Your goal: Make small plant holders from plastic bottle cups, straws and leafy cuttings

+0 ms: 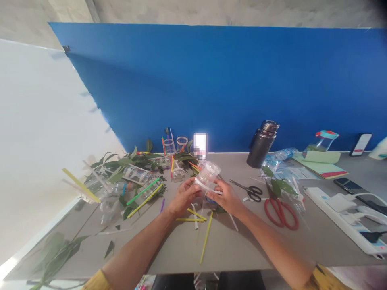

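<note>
Over the middle of the table I hold a clear plastic piece, apparently the cut end of a bottle (209, 171), tilted to the right. A white strip (202, 185) runs around its near edge. My left hand (186, 195) grips that edge from the left, fingers closed. My right hand (227, 196) pinches the other side, near the strip's end. Beneath them, partly hidden, is something clear and blue. Yellow straw pieces (207, 237) and a bent white straw (194, 219) lie just below my hands. Black scissors (250, 191) rest right of my right hand.
Red-handled scissors (281, 213), a dark thermos (262, 145) and a white power strip (341, 221) are on the right. Leafy branches, straws and cut clear bottles (140, 177) crowd the left. A blue panel (223, 80) stands behind the table.
</note>
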`<state>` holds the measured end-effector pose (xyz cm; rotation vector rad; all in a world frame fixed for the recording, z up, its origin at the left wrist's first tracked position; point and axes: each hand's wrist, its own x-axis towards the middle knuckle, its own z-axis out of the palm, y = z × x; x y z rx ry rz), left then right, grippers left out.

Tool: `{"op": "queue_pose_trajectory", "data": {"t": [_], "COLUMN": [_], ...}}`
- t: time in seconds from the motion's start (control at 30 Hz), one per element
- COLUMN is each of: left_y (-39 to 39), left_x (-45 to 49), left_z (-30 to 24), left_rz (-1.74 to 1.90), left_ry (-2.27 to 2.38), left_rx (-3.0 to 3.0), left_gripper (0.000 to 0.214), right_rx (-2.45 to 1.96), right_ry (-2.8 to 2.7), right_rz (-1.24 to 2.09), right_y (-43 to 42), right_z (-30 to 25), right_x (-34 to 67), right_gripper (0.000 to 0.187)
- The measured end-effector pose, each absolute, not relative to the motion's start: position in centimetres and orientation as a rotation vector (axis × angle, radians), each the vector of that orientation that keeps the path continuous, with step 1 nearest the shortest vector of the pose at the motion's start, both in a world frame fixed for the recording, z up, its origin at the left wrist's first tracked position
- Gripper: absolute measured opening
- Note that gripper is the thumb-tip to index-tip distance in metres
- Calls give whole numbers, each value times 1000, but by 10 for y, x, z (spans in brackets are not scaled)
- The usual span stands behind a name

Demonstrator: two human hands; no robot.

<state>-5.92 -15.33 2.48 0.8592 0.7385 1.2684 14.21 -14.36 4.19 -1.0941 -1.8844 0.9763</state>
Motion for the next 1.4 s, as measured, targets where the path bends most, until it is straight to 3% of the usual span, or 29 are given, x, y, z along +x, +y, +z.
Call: {"op": "queue_pose_trajectory", "data": {"t": [0.13, 0.33, 0.67, 0.9, 1.07, 1.3, 1.4], "left_y": [-154, -153, -153, -155, -152, -147, -148], "left_x": [-60, -62, -65, -64, -65, -67, -61], "left_z": [27, 26, 31, 31, 25, 11, 11], "left_rz": [1263, 1229, 1139, 1021, 946, 737, 940], "left_ry": [718, 689, 685, 545, 501, 592, 719], "left_rx": [809, 767, 564, 584, 607, 669, 714], "left_gripper": [45, 32, 24, 37, 41, 65, 52], "right_rx": [-1133, -1120, -1103, -1120, -1094, -1025, -1030], "right_ry": [-1780, -1843, -1892, -1822, -1869, -1926, -1870], "right_rz": [1021, 889, 811, 861, 874, 965, 965], "right_y": [-144, -139, -140, -141, -142, -143, -141], "right_z": [42, 47, 42, 45, 47, 46, 45], "right_x": [142, 148, 147, 144, 145, 149, 149], "right_gripper": [61, 30, 29, 28, 48, 65, 65]}}
